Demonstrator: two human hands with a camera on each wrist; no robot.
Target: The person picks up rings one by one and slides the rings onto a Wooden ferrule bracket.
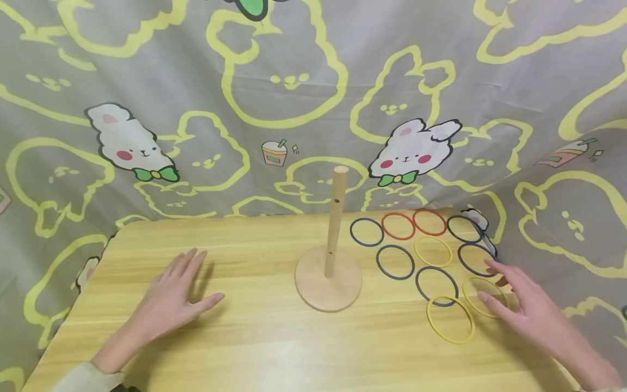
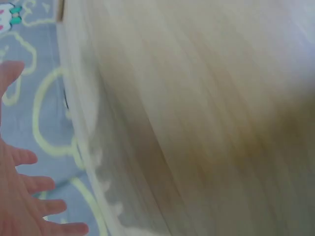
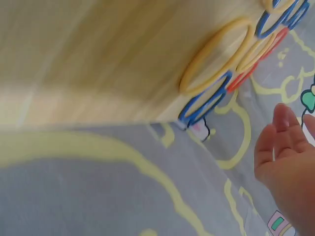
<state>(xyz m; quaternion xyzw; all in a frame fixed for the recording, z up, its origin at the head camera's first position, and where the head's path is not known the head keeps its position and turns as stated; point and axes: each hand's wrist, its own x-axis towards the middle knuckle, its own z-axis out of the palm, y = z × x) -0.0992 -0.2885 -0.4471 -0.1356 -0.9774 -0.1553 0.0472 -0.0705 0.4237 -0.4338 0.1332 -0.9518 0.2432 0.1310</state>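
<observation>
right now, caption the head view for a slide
Left hand and right hand flank a wooden peg beside scattered coloured rings.

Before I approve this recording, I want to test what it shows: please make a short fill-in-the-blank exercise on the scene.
The wooden post stands on a base whose shape is ____.
Exactly ____ red rings lie on the table.
The left hand holds ____.
In the head view, the blue rings lie to the ____ of the post.
Missing words: round; two; nothing; right.

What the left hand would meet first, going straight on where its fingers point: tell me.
Likely the patterned cloth behind the table; nothing shows between, though the left hand's height is hard to judge.
</observation>
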